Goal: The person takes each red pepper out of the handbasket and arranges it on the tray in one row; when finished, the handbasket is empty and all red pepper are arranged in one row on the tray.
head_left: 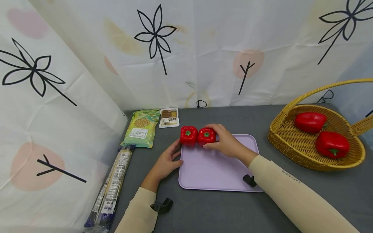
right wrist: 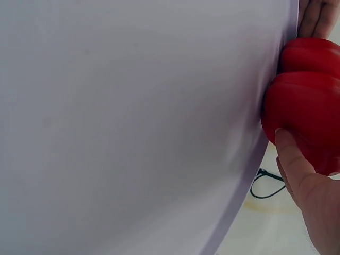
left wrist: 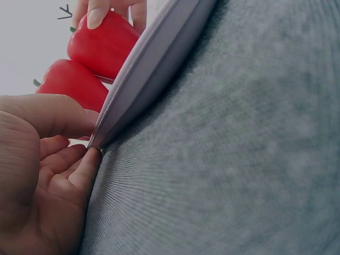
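Sleeves (head_left: 291, 191) front two peppers (head_left: 188, 137) at the tray's (head_left: 212, 171) far-left corner, right fingers (head_left: 215, 127) clamping one, left fingers (head_left: 173, 150) apart; the basket's (head_left: 291, 154) pair (head_left: 332, 144) likely waits.

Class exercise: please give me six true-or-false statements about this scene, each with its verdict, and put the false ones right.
1. The right hand grips a red pepper. True.
2. The tray is bright green. False: it is light purple.
3. The basket holds two other peppers. True.
4. The left hand is inside the basket. False: it is at the tray's left edge.
5. The yellow-green bag lies right of the basket. False: it lies left of the tray.
6. A small packet lies beside the bag. True.
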`<state>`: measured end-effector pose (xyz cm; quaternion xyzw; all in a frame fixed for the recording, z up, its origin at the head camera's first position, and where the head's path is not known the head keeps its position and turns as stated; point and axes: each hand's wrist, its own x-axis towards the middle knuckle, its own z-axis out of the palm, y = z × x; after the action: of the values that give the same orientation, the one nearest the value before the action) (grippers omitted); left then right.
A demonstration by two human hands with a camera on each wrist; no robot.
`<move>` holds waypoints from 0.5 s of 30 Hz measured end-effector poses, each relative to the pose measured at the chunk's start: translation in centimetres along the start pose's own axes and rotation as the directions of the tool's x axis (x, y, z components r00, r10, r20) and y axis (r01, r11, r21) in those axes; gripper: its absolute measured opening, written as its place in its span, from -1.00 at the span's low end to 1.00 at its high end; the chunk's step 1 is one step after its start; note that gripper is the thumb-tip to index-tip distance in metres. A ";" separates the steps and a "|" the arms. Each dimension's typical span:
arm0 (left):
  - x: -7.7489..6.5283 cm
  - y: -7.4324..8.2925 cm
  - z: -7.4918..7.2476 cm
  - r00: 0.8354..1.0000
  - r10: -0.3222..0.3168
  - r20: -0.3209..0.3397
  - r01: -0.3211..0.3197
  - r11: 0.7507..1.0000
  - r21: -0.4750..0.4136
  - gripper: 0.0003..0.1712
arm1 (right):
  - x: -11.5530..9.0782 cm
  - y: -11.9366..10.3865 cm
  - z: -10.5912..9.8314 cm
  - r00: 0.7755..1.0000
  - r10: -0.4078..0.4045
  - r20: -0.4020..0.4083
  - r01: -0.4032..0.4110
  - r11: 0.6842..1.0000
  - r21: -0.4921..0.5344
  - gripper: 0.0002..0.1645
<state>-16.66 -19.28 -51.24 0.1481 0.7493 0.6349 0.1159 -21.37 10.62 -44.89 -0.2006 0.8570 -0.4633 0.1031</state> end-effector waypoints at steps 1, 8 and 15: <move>0.0 0.0 0.0 1.000 -0.001 0.000 0.001 1.000 0.001 0.08 | 0.0 0.0 0.0 1.000 -0.002 -0.003 0.002 1.000 -0.001 -0.08; 0.0 0.1 0.0 1.000 0.001 0.003 -0.001 1.000 0.003 0.07 | 0.2 -0.1 0.0 1.000 -0.001 -0.010 0.001 1.000 0.003 -0.07; 0.1 -0.2 -0.1 1.000 -0.005 0.005 0.005 1.000 0.006 0.07 | 0.0 0.1 -0.3 1.000 -0.006 0.001 0.006 1.000 0.000 -0.02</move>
<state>-16.77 -19.37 -51.39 0.1482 0.7513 0.6320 0.1191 -21.49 10.87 -44.81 -0.2035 0.8563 -0.4636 0.1022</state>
